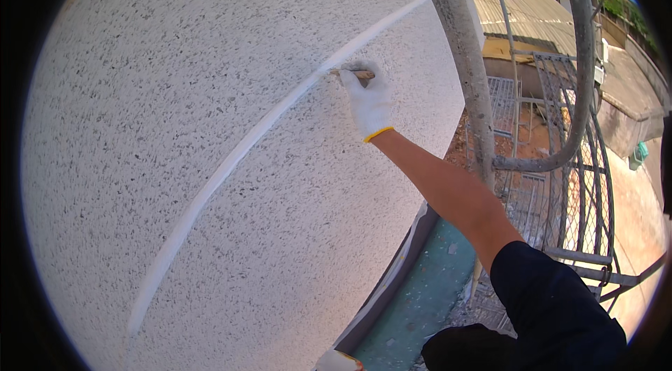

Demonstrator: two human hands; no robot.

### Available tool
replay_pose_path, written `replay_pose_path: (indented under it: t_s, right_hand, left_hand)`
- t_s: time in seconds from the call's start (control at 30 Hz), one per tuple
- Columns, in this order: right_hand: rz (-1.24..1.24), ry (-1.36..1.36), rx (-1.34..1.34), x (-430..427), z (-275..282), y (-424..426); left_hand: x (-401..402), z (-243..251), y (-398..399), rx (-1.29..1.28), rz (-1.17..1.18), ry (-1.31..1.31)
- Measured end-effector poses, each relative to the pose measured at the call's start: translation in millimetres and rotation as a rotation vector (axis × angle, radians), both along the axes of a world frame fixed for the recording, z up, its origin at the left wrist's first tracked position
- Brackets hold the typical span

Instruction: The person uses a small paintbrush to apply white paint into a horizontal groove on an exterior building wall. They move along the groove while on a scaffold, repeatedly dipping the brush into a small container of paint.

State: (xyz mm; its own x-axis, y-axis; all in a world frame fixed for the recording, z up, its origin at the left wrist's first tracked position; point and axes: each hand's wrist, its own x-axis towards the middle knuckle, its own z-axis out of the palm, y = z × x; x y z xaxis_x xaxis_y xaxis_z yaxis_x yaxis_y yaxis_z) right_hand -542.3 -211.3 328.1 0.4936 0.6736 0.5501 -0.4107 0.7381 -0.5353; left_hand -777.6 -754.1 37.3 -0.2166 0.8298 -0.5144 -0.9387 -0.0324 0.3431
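Observation:
My right hand (pixel 366 93), in a white knit glove with a yellow cuff edge, pinches a short wooden handle (pixel 363 75), apparently that of a small brush. The tool's tip meets, or nearly meets, the lower edge of a smooth white strip (pixel 226 169). This strip runs in a long line across a speckled, rough-coated wall (pixel 252 72), curved by the lens. Fingers and thumb hide much of the tool. My left hand is not identifiable in view. At the bottom edge, a white object (pixel 338 361) with a red and yellow edge is cut off and unclear.
A grey metal scaffold frame (pixel 467 56) stands close to the right of my forearm. Below are a paint-spotted green surface (pixel 420 271) along the wall's foot and mesh scaffold platforms (pixel 577 182). A corrugated roof (pixel 525 9) lies beyond, with the ground far down.

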Motion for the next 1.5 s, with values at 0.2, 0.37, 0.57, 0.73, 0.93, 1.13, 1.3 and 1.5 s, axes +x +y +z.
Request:
replay_pose_path:
  t_s: [0.2, 0.37, 0.57, 0.73, 0.93, 1.13, 1.3, 1.5]
  right_hand:
    - [0.076, -0.168, -0.011, -21.3, 0.1, -40.6]
    - [0.099, -0.160, 0.010, -27.5, -1.9, -53.8]
    - [0.100, 0.006, 0.097, -10.9, 5.6, -2.3]
    - [0.069, 0.034, 0.095, 6.4, 7.7, 27.5]
    - [-0.113, 0.045, -0.035, 17.4, 10.8, 36.7]
    - [-0.019, 0.056, 0.052, -5.5, 6.4, 0.2]
    - [0.056, -0.023, 0.081, -31.1, 4.9, -36.3]
    - [0.019, -0.194, 0.016, -50.6, 6.1, -83.7]
  left_hand:
    - [-0.4, -4.0, -3.0, 0.007, 0.007, -0.029]
    - [-0.2, -3.4, -1.6, -0.016, -0.001, 0.042]
    - [0.8, -2.8, 1.1, 0.024, -0.007, -0.093]
    - [0.8, -4.4, 0.3, -0.033, 0.021, 0.002]
    - [-7.0, -8.8, -4.0, 0.117, -0.035, -0.410]
    - [-7.9, -12.9, -7.9, 0.074, 0.002, -0.317]
    - [2.5, -2.9, -4.8, 0.111, 0.002, -0.282]
    - [22.8, 22.1, 3.2, -0.118, 0.102, 0.133]
